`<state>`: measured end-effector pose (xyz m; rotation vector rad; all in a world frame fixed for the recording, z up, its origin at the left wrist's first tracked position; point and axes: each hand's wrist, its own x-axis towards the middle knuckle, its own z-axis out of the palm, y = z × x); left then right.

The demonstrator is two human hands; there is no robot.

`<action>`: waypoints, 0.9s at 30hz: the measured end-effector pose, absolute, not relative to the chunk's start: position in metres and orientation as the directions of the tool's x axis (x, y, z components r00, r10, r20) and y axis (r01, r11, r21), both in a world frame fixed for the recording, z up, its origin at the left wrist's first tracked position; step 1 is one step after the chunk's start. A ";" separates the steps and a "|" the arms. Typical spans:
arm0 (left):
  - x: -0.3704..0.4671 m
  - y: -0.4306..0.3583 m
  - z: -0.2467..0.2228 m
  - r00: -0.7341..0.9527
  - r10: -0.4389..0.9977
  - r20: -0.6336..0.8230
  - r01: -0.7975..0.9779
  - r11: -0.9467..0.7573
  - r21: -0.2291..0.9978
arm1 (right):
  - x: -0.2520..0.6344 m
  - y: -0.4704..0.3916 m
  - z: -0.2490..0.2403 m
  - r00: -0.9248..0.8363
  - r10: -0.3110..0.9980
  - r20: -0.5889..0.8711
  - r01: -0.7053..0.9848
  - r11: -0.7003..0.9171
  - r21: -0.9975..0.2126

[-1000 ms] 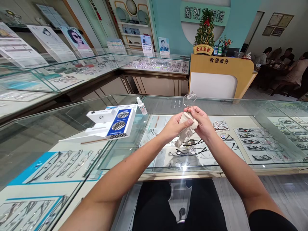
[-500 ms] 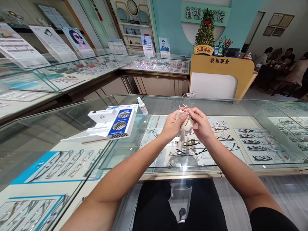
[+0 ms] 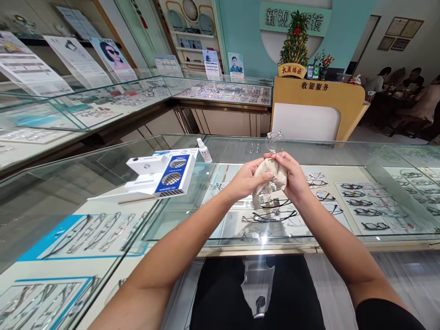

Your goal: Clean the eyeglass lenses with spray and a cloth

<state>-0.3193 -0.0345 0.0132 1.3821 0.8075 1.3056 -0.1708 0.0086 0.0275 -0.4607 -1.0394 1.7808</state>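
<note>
Both my hands are raised close together over the glass display counter (image 3: 178, 224). My left hand (image 3: 249, 178) is closed on a beige cleaning cloth (image 3: 263, 176), its thumb pressed on the front of the fabric. Beside it, my right hand (image 3: 294, 176) grips a pair of thin-rimmed eyeglasses (image 3: 275, 141), with the cloth bunched between the two hands. One round lens sticks up above my fingers; the rest of the glasses is hidden by cloth and hands. Several dark-framed glasses (image 3: 271, 215) lie inside the case below.
On the glass to the left are a white spray bottle (image 3: 204, 150), a blue-and-white box (image 3: 173, 176) and a small white box (image 3: 147, 165). Framed glasses on a tray (image 3: 366, 206) lie inside the case at right. A yellow cashier desk (image 3: 316, 94) stands beyond; people sit far right.
My hands have shifted slightly right, and the cloth is spread wider between them. The exposed lens has moved right and turned a little. The boxes and bottle stay put.
</note>
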 end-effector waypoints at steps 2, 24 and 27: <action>-0.318 -0.034 0.013 0.118 0.948 0.295 -0.158 -0.276 0.948 | -0.173 0.006 0.027 -0.462 0.875 0.144 -0.551 -0.155 -0.820; -0.342 -0.016 0.013 -0.062 0.982 0.180 -0.272 -0.190 0.943 | -0.155 0.022 0.036 -0.473 0.849 0.236 -0.396 0.034 -0.917; -0.344 -0.015 0.015 -0.082 0.983 0.162 -0.278 -0.179 0.944 | -0.156 0.024 0.033 -0.505 0.831 0.236 -0.334 0.064 -0.941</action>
